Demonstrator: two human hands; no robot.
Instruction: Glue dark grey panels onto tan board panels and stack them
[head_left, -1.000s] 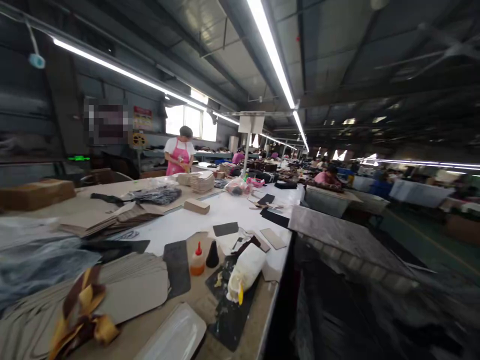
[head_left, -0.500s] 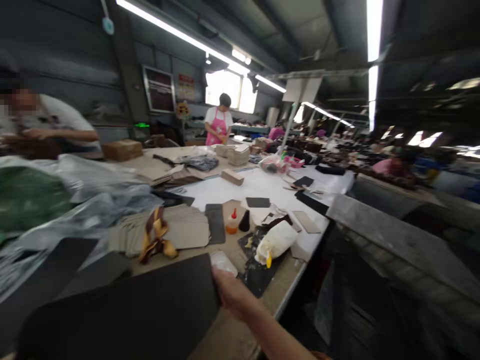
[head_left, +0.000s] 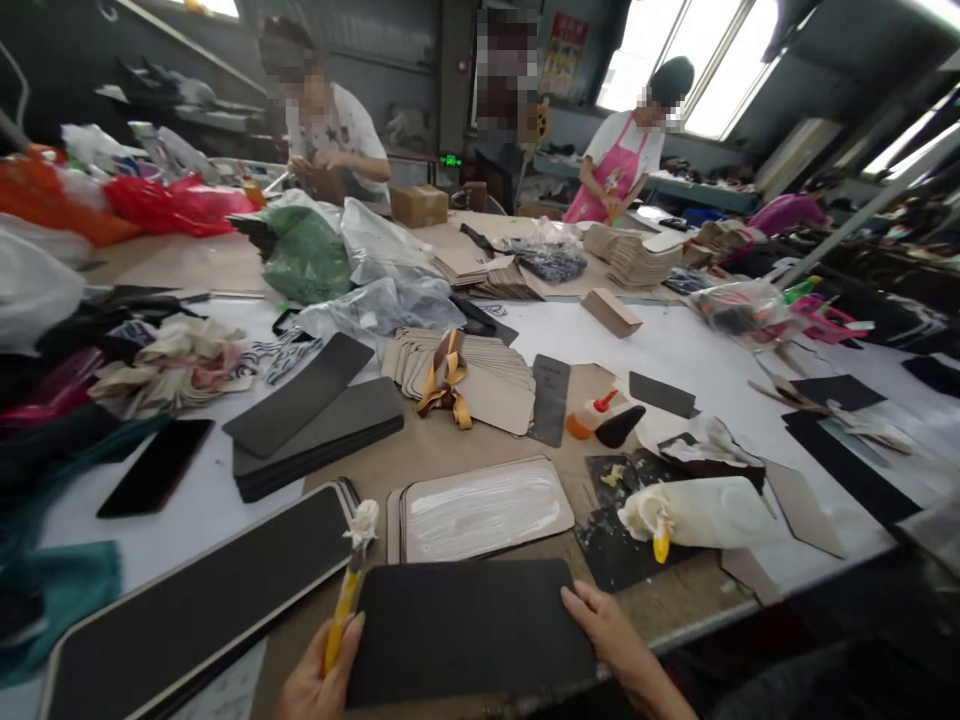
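A black rounded board is held low in front of me. My right hand grips its right edge, thumb on top. At its left edge my left hand is closed around a yellow-handled glue brush, with white paste on the bristles; its thumb also presses the board's edge. Just beyond lies a beige board streaked with white glue, on top of similar boards. Left of the brush, a long black panel with a pale rim rests on others. A white glue bottle lies on its side at right.
Stacked beige boards carry a brown and yellow ribbon. Dark boards and a phone lie to the left. An orange-liquid bottle is behind the glue. Two people work across the table; the table edge runs at right.
My view has swung left and down. My left hand and the brush have come into view, as has the glue-coated board. The black board is now squarely before me, its right edge still in my right hand.
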